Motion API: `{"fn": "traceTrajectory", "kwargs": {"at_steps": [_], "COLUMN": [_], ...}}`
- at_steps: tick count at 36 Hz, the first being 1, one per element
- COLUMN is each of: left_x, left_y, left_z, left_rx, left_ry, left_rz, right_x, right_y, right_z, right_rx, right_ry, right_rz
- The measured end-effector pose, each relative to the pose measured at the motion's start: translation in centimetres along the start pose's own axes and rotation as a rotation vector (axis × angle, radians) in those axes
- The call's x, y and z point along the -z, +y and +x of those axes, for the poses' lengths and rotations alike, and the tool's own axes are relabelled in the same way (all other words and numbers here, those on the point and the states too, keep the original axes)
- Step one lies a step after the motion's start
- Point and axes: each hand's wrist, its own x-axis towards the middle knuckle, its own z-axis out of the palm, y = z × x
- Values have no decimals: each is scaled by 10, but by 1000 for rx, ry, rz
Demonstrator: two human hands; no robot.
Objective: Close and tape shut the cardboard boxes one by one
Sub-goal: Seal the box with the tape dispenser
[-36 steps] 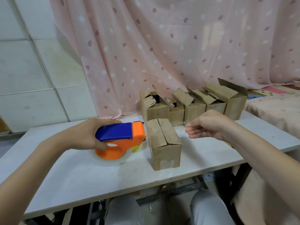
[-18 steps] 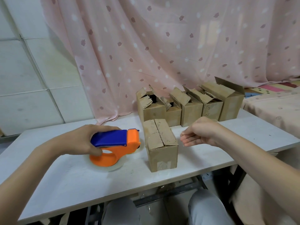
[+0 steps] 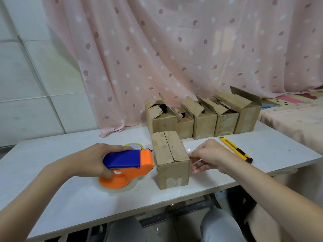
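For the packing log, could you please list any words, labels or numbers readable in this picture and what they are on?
None can be read.
Dark scrawled marks on the front of the fourth box in the back row: too blurred to read.
Faint marks on top of the closed front box: illegible.
The tape dispenser and the yellow utility knife show no text.

Soft, even daylight, seemingly through the curtain (image 3: pixel 174 49); edges bowed.

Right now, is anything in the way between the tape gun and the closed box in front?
Nothing visible. The tape dispenser, gripped by the left hand, sits right beside the closed box with bare table between. The right hand holds the clear tape end on the box's other side.
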Motion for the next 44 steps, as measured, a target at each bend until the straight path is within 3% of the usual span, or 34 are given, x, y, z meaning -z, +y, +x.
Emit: {"fn": "traceTrajectory", "kwargs": {"at_steps": [8, 13, 15, 18, 19, 21, 23, 25, 28, 34, 44], "left_x": [-4, -6, -8, -9, -10, -11, -12, -13, -16, -22, -7], "left_y": [4, 2, 4, 5, 5, 6, 7, 8, 8, 14, 9], "left_z": [4, 5, 6, 6, 7, 8, 9, 11, 11, 13, 7], "left_rx": [-8, -2, -6, -3, -5, -10, -15, -22, -22, -48, -185], "left_ry": [29, 41, 53, 66, 66, 66, 73, 80, 79, 113, 27], "left_rz": [30, 9, 14, 28, 31, 45, 65, 78, 117, 313, 220], "right_x": [-4, -10, -12, -16, -20, -31, -45, -52, -54, -48, -55], "right_y": [2, 10, 10, 0, -6, -15, -15, -9, 1, 0, 14], "right_z": [-3, 4, 6, -3, -12, -28, -34, -30, -22, -15, -14], "right_rx": [36, -15, 79, 441, 598, 819, 832, 774, 822, 897, 840], "right_ry": [-7, 75, 194, 426, 418, 245, 50, -21, 11, 6, 107], "right_rz": [-135, -317, -372, -547, -607, -789, -966, -1138, -1273, -1214, -1275]}}
